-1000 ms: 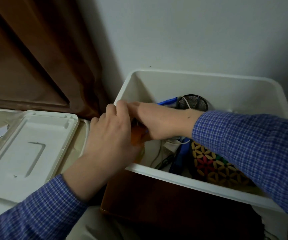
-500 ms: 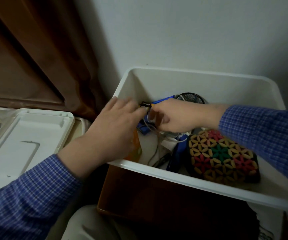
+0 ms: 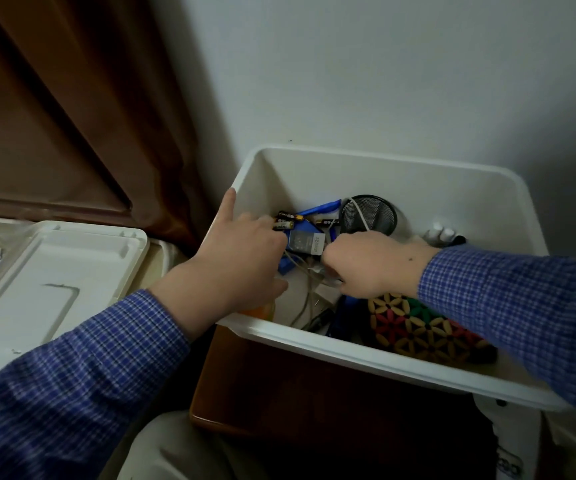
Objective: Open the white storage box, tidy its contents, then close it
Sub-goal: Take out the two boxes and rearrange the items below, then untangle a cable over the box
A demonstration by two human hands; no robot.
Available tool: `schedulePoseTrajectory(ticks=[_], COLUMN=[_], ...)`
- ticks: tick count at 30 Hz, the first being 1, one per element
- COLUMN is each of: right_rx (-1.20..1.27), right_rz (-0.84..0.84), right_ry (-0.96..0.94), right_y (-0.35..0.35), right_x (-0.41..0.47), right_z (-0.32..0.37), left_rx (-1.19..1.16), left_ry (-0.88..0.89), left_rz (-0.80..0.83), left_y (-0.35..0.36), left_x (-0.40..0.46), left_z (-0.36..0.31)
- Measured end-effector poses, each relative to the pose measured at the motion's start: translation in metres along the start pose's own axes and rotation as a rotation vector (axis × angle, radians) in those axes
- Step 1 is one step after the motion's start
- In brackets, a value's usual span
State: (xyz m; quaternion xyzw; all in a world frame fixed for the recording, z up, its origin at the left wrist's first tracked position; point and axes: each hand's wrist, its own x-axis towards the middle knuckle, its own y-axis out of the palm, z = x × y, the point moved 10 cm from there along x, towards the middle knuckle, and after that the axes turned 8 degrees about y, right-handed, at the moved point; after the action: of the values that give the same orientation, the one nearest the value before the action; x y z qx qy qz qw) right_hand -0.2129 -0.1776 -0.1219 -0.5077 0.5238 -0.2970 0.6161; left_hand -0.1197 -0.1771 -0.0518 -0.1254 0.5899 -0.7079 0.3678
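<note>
Both of our hands are down inside the white storage box (image 3: 376, 168), which stands open against the wall with its lid (image 3: 47, 271) lying off to the left, well apart from it. Our left hand (image 3: 238, 261) reaches over the box's left wall, its index finger stretched out along the rim and the other fingers loosely spread, their tips at the small batteries (image 3: 284, 221) in the far left corner; we cannot tell whether it actually grips one. Our right hand (image 3: 373, 265) is curled into a fist near the middle of the box, closed around something in the tangle of pale cables (image 3: 309, 271), though what exactly it holds is hidden under the knuckles. What matters for the next move, as we judge it, is that the loose clutter lies between the two hands and slightly beyond them: the batteries and a blue pen (image 3: 317, 208) run roughly left to right along the far wall, and a grey card pack (image 3: 305, 242) sits just beside our right fist. Our left hand is the nearer one to the batteries, while the black mesh cup (image 3: 371, 213) stands just beyond our right hand, and the flower-patterned pouch (image 3: 421, 327) rests at the near right under our forearm.
</note>
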Motion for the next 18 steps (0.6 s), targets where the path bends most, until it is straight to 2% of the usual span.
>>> schedulePoseTrajectory(ticks=[14,18], right_rx=[0.012,0.206], right_rz=[0.048,0.015], right_ry=[0.080,0.144], right_y=[0.009,-0.016], right_x=[0.004,0.002], right_z=[0.011,-0.003], left_rx=[-0.006,0.092], left_ry=[0.047,0.068], left_rz=[0.030,0.061], left_y=[0.005,0.006], left_x=[0.001,0.005], left_z=[-0.011,-0.019])
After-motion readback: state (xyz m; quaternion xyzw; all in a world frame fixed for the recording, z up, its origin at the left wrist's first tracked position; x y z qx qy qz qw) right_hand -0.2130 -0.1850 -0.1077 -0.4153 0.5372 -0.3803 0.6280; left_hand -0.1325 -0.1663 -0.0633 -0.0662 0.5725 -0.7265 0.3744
